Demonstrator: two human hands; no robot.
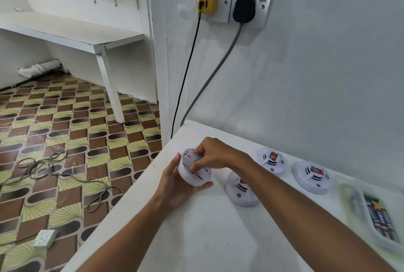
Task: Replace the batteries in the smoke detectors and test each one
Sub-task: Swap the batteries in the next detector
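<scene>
We see a round white smoke detector (194,170) held just above the near-left corner of the white table (207,228), its flat back plate tilted up toward us. Our left hand (179,181) cups it from below and the left, fingers curled round the rim. Our right hand (209,153) comes from the right, fingertips pinching the back plate, likely to twist it off. Three more detectors (271,160) lie face-up to the right, then a tray of batteries (381,221).

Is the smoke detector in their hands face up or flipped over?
Flipped over: the held detector shows its plain slotted back, unlike the three on the table, faces up.
</scene>
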